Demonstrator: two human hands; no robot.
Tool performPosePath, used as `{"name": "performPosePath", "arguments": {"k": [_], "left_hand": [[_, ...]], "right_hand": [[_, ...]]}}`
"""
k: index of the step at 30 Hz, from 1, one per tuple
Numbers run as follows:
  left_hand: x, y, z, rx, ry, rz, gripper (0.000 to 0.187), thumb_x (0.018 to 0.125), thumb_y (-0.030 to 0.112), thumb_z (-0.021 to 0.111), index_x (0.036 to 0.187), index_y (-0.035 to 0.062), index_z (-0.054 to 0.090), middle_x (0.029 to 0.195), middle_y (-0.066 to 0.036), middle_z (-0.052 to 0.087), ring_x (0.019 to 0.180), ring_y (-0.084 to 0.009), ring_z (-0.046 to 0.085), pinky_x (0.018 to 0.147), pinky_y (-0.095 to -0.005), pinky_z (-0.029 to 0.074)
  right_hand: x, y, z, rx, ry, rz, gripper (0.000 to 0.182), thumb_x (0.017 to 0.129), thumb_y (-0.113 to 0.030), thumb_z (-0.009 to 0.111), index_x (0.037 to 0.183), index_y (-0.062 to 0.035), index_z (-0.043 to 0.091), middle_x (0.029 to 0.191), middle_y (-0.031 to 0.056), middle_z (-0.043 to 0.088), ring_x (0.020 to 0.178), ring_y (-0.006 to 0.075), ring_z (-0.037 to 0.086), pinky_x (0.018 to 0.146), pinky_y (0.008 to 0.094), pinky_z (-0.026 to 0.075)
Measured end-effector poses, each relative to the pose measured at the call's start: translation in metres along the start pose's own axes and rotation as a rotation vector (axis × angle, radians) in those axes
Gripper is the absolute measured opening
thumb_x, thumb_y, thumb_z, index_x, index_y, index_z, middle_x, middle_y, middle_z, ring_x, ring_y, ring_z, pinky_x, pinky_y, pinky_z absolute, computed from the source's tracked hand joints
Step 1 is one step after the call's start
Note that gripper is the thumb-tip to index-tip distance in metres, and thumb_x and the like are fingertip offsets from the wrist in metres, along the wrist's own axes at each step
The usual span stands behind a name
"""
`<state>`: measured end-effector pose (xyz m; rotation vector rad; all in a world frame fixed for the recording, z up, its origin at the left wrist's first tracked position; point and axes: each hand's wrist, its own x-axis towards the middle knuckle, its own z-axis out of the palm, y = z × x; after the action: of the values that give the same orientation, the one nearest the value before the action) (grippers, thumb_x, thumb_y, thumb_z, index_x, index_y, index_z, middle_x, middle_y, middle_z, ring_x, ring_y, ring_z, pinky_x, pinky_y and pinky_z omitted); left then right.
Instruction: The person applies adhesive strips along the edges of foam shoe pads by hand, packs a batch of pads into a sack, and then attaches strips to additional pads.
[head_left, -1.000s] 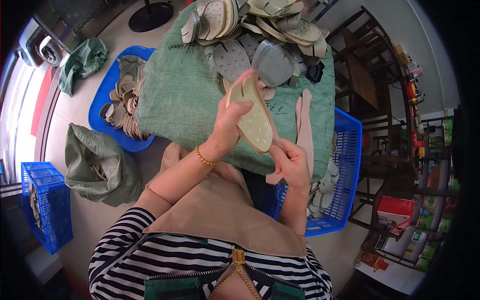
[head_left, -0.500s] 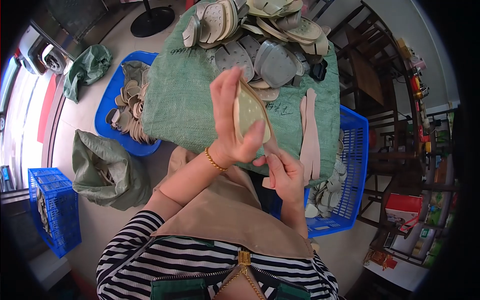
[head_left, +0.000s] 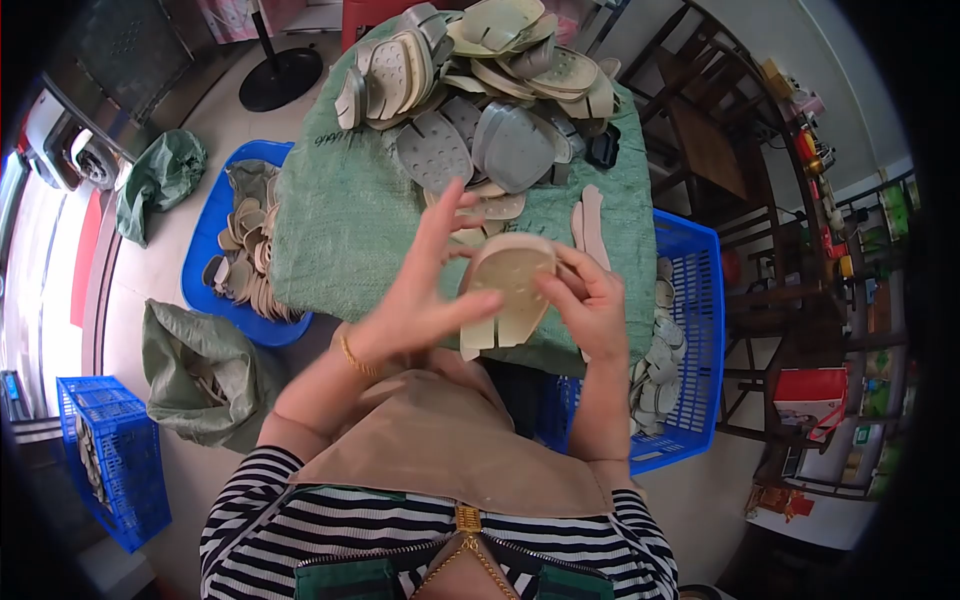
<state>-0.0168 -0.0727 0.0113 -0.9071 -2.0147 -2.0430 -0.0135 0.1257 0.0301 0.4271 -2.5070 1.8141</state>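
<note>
My right hand [head_left: 597,305] grips a cream insole-shaped piece [head_left: 513,290] by its right side, thumb on the dimpled face. The piece has a slit at its lower end, and a beige band curves round its upper edge. To its left, my left hand [head_left: 418,290] is open with fingers spread, its thumb overlapping the piece's left side in this view. Beyond both hands, several grey dimpled pieces [head_left: 515,150] lie on the green woven sack surface [head_left: 335,225]. Long beige strips [head_left: 593,225] rest on the sack behind my right hand.
More cream pieces are heaped at the sack's far end [head_left: 500,30]. A blue tub [head_left: 205,265] of curved beige pieces stands left, beside an open green sack [head_left: 180,400]. On the right is a blue basket [head_left: 705,330] of pieces, with dark wooden chairs [head_left: 710,140] beyond.
The insole-shaped piece has turned from edge-on to face up and moved lower. My left hand has let go and spread its fingers; my right hand has shifted from the lower end to its side.
</note>
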Motion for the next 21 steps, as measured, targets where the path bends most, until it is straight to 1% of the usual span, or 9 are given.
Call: {"name": "performPosePath", "arguments": {"k": [1, 2, 4, 7, 9, 10, 12, 15, 21], "left_hand": [[0.007, 0.004, -0.008, 0.055, 0.009, -0.209, 0.079, 0.073, 0.033, 0.067, 0.134, 0.0087, 0.023, 0.125, -0.017, 0.040, 0.110, -0.0224, 0.044, 0.083, -0.0342, 0.042], [0.011, 0.005, -0.012, 0.063, 0.022, -0.212, 0.079, 0.073, 0.033, 0.067, 0.134, 0.0087, 0.023, 0.125, -0.017, 0.040, 0.110, -0.0224, 0.044, 0.083, -0.0342, 0.042], [0.019, 0.007, -0.013, 0.054, -0.303, -0.340, 0.055, 0.079, 0.013, 0.062, 0.128, 0.0076, 0.037, 0.108, -0.009, 0.055, 0.097, -0.0136, 0.053, 0.080, -0.0275, 0.045], [0.017, 0.005, -0.003, -0.200, -0.157, -0.341, 0.039, 0.081, 0.010, 0.059, 0.118, 0.0048, 0.049, 0.098, -0.006, 0.060, 0.090, -0.0113, 0.055, 0.079, -0.0258, 0.045], [0.015, 0.006, 0.000, -0.263, -0.159, -0.382, 0.038, 0.080, 0.010, 0.059, 0.117, 0.0048, 0.049, 0.100, -0.006, 0.059, 0.091, -0.0107, 0.054, 0.078, -0.0255, 0.045], [0.014, 0.006, 0.001, -0.320, -0.146, -0.421, 0.037, 0.080, 0.009, 0.059, 0.116, 0.0047, 0.050, 0.101, -0.005, 0.059, 0.092, -0.0101, 0.054, 0.078, -0.0252, 0.045], [0.012, 0.004, 0.004, -0.295, -0.112, -0.431, 0.037, 0.081, 0.009, 0.057, 0.117, 0.0042, 0.049, 0.101, -0.005, 0.058, 0.092, -0.0100, 0.054, 0.078, -0.0247, 0.045], [0.010, 0.006, 0.004, -0.293, -0.051, -0.446, 0.036, 0.081, 0.008, 0.057, 0.116, 0.0031, 0.049, 0.101, -0.005, 0.058, 0.091, -0.0097, 0.054, 0.078, -0.0242, 0.046], [-0.002, 0.005, -0.001, -0.314, -0.023, -0.446, 0.036, 0.080, 0.007, 0.058, 0.114, 0.0017, 0.050, 0.099, -0.004, 0.058, 0.090, -0.0090, 0.054, 0.077, -0.0234, 0.046]], "right_hand": [[0.000, -0.001, 0.001, 0.005, -0.012, 0.003, 0.030, 0.076, -0.005, 0.062, 0.105, 0.0012, 0.056, 0.076, 0.0029, 0.063, 0.059, 0.0059, 0.054, 0.054, 0.0184, 0.042], [0.002, -0.001, 0.000, -0.089, -0.038, -0.079, 0.032, 0.075, -0.007, 0.063, 0.106, 0.0002, 0.056, 0.073, 0.0051, 0.063, 0.059, 0.0062, 0.054, 0.054, 0.0195, 0.042], [0.008, -0.004, -0.004, -0.178, -0.065, -0.171, 0.034, 0.074, -0.008, 0.065, 0.107, -0.0007, 0.056, 0.070, 0.0074, 0.062, 0.058, 0.0064, 0.054, 0.054, 0.0205, 0.043], [0.016, -0.018, -0.026, -0.243, -0.222, -0.115, 0.033, 0.074, -0.009, 0.065, 0.105, -0.0016, 0.058, 0.067, 0.0107, 0.061, 0.057, 0.0064, 0.056, 0.053, 0.0211, 0.043], [0.030, -0.024, -0.044, -0.298, -0.534, 0.058, 0.027, 0.074, -0.009, 0.064, 0.100, -0.0039, 0.061, 0.068, 0.0103, 0.062, 0.057, 0.0098, 0.059, 0.052, 0.0221, 0.043], [0.036, -0.020, -0.049, -0.297, -0.529, 0.064, 0.027, 0.074, -0.009, 0.064, 0.100, -0.0039, 0.061, 0.068, 0.0103, 0.062, 0.057, 0.0098, 0.059, 0.052, 0.0221, 0.043], [0.046, -0.011, -0.055, -0.382, -0.451, -0.270, 0.022, 0.074, -0.007, 0.061, 0.096, -0.0069, 0.064, 0.071, 0.0090, 0.063, 0.057, 0.0143, 0.060, 0.051, 0.0237, 0.043], [0.047, -0.023, -0.052, -0.520, -0.368, -0.393, 0.022, 0.072, -0.006, 0.061, 0.093, -0.0101, 0.065, 0.073, 0.0083, 0.063, 0.059, 0.0190, 0.060, 0.050, 0.0263, 0.044], [0.025, -0.020, -0.043, -0.526, -0.284, -0.405, 0.025, 0.071, 0.004, 0.057, 0.093, -0.0046, 0.064, 0.071, 0.0126, 0.063, 0.064, 0.0209, 0.062, 0.055, 0.0260, 0.048]]}}
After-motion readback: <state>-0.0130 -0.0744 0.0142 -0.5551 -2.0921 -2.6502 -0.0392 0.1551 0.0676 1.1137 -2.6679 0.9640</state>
